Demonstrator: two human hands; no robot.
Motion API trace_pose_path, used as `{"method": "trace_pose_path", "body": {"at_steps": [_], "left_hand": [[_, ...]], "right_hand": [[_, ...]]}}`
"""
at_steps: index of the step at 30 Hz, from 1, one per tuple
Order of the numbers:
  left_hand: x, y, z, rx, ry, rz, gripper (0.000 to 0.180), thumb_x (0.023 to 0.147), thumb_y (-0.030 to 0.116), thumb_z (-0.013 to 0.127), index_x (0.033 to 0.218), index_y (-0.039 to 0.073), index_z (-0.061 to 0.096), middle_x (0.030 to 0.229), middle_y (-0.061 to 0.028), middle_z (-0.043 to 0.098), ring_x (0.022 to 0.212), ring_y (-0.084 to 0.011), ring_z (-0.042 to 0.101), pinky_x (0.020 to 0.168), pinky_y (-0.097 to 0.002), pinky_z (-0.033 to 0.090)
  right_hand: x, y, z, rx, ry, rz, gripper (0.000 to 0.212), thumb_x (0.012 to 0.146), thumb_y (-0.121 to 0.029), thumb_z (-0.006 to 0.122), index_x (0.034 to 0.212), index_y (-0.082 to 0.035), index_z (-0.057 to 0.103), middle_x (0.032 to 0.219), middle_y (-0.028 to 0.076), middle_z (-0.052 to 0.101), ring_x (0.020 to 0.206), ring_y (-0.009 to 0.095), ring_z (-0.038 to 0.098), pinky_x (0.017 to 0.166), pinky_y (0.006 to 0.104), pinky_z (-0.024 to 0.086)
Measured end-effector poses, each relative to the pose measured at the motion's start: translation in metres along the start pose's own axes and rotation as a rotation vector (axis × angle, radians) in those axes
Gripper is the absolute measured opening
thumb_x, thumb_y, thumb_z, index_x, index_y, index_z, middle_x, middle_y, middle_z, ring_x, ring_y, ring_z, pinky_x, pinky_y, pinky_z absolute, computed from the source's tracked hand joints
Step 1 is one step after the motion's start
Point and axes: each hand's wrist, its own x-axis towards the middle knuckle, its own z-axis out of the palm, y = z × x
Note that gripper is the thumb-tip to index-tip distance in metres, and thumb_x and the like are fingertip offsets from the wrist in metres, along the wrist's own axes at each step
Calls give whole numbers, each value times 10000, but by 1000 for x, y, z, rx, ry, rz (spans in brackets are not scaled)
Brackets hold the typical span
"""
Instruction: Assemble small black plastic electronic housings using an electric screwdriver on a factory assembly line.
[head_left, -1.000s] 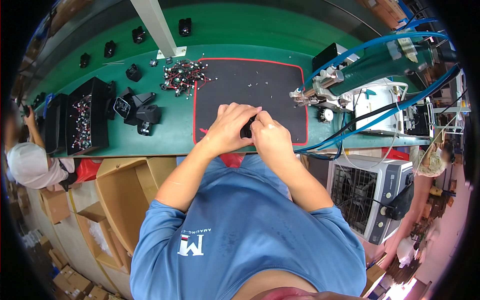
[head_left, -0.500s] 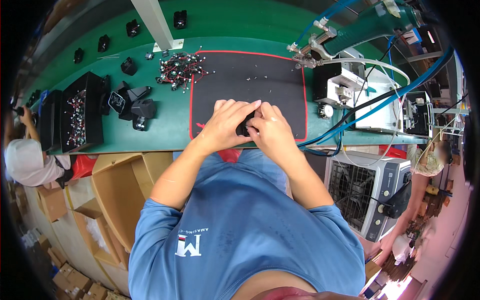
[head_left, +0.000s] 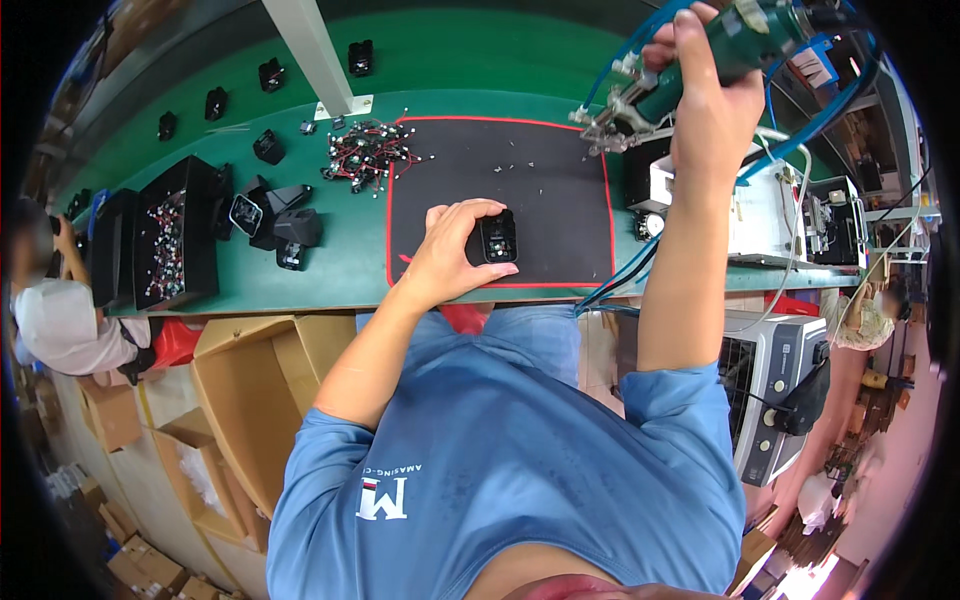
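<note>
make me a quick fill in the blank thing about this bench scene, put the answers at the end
The right hand grips a power tool whose body is ____.
The left hand holds a black housing on a mat with a ____ border.
The tangled connector wires lie mostly to the ____ of the mat.

Missing words: green; red; left

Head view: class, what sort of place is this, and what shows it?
Probably a small-parts assembly workshop: a tangle of wires lies mostly on the green bench, a small black housing sits on the dark mat, and the right hand holds a green tool.
</note>
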Motion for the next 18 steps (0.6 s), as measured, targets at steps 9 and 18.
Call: {"method": "trace_pose_path", "body": {"at_steps": [9, 18], "left_hand": [[2, 0, 1, 112, -64, 122, 454, 697, 354, 945, 952, 120, 651, 1313, -73, 654, 1162, -258, 628, 1004, -427, 344], [2, 0, 2, 67, -52, 115, 408, 693, 379, 942, 839, 130, 654, 1284, -59, 658, 1096, -229, 632, 961, -414, 327]], "right_hand": [[-83, 3, 6, 320, -176, 29, 696, 1001, -508, 686, 1322, 97, 560, 794, 97, 667, 631, 175, 645, 594, 285, 539], [-111, 1, 11, 110, -161, 249, 1226, 770, -1033, 306, 1275, 58, 544, 696, 85, 620, 588, 185, 614, 561, 295, 523]]}}
